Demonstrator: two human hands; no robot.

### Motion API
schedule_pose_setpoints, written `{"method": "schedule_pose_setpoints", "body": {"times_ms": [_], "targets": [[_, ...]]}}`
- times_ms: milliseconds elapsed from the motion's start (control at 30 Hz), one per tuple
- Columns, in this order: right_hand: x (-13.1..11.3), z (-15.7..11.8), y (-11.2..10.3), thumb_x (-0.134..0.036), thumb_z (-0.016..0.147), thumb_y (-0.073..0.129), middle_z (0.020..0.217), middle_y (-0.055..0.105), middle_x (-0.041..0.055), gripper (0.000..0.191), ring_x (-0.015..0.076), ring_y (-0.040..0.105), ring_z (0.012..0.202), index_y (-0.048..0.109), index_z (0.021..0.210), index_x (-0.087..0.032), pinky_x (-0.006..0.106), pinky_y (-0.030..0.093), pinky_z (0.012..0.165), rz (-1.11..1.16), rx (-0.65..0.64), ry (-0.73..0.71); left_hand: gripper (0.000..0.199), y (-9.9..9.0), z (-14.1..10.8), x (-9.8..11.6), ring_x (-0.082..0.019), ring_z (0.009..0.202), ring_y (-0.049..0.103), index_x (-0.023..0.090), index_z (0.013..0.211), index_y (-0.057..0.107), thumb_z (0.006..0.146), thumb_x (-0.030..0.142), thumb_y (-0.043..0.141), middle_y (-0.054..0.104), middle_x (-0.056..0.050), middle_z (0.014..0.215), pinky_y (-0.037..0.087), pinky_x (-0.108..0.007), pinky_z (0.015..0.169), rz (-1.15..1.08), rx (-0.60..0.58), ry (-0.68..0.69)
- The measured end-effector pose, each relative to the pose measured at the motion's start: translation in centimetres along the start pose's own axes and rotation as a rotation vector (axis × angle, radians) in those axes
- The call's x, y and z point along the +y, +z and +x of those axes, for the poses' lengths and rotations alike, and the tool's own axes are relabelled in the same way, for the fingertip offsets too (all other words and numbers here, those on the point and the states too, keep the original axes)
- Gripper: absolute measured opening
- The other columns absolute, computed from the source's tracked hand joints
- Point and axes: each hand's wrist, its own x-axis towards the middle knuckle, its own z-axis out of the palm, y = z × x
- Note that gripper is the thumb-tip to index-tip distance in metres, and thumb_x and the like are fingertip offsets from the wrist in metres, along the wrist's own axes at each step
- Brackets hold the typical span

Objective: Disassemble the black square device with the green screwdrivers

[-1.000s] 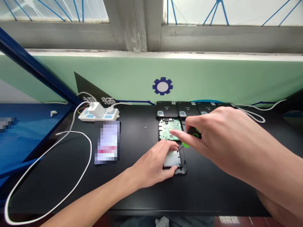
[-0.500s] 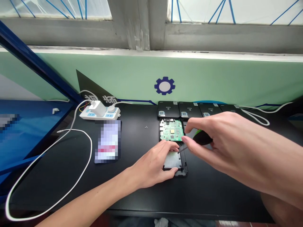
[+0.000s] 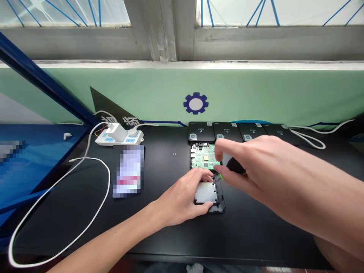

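Note:
My left hand [image 3: 184, 199] grips a silver metal plate [image 3: 205, 193] between the thumb at its near edge and the fingers at its far edge. The plate lies in a black plastic casing [image 3: 220, 206] flat on the table. In my right hand [image 3: 264, 174] is a screwdriver [image 3: 235, 165] with a black and green handle, held at a slant. Its thin shaft reaches down to the plate's upper right corner; a screw under the tip is too small to make out. Just beyond lies a green circuit board [image 3: 205, 153] in a black shell, partly covered by my right fingers.
Several black boxes [image 3: 201, 132] stand in a row along the wall. Tiny loose screws [image 3: 174, 153] lie left of the circuit board. Farther left are a phone [image 3: 129, 170], a power strip [image 3: 113, 138] with a charger, and a looping white cable [image 3: 109, 178].
My right hand has shifted slightly left, and the screwdriver has turned in its fingers, with green now showing near the shaft. My left hand keeps its hold.

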Motion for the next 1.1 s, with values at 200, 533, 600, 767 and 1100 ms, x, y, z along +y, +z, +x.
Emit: {"method": "schedule_pose_setpoints", "body": {"times_ms": [200,533,600,767,1100], "targets": [[-0.1,-0.5,-0.4,-0.035,0.098,0.083,0.079,0.059,-0.0053,0.029,0.0131,0.047,0.06,0.058,0.112,-0.027,0.034,0.033,0.056,-0.017,0.024,-0.024,0.059,-0.5,0.0,0.2,-0.03,0.126,0.077,0.027,0.142,0.061,0.091,0.021,0.089,0.075,-0.009,0.139,0.065,-0.044,0.113,-0.015,-0.014,-0.016],[-0.4,-0.5,0.1,-0.03,0.091,0.085,0.096,0.069,0.0006,0.034,0.0158,0.055,0.066,0.059,0.111,-0.027,0.038,0.033,0.058,-0.067,0.058,-0.002,0.059,-2.9,0.0,1.3,-0.033,0.126,0.071,0.026,0.143,0.064,0.09,0.021,0.091,0.078,-0.009,0.136,0.06,-0.048,0.112,0.197,-0.036,0.088],[-0.9,-0.5,0.1,-0.03,0.091,0.083,0.091,0.068,0.0016,0.028,0.0186,0.055,0.067,0.059,0.103,-0.027,0.039,0.03,0.059,-0.096,0.073,0.007,0.056,-2.9,0.0,1.3,-0.034,0.122,0.071,0.024,0.137,0.065,0.089,0.022,0.092,0.079,-0.009,0.13,0.059,-0.048,0.109,0.231,-0.038,0.094],[-0.7,-0.9,0.0,-0.031,0.095,0.084,0.09,0.073,0.0003,0.025,0.0174,0.05,0.06,0.061,0.107,-0.029,0.039,0.032,0.058,-0.056,0.024,0.012,0.05,-2.6,0.0,1.2,-0.03,0.111,0.072,0.024,0.128,0.065,0.086,0.019,0.091,0.078,-0.007,0.123,0.056,-0.043,0.101,0.246,-0.054,0.075],[-0.6,-0.1,-0.4,-0.029,0.103,0.073,0.093,0.076,-0.0026,0.022,0.0152,0.054,0.057,0.065,0.123,-0.029,0.036,0.034,0.059,-0.073,-0.069,0.056,0.05,-2.3,0.0,0.9,-0.03,0.116,0.073,0.023,0.131,0.065,0.088,0.017,0.091,0.077,-0.008,0.128,0.055,-0.042,0.106,0.221,-0.048,0.093]]}}
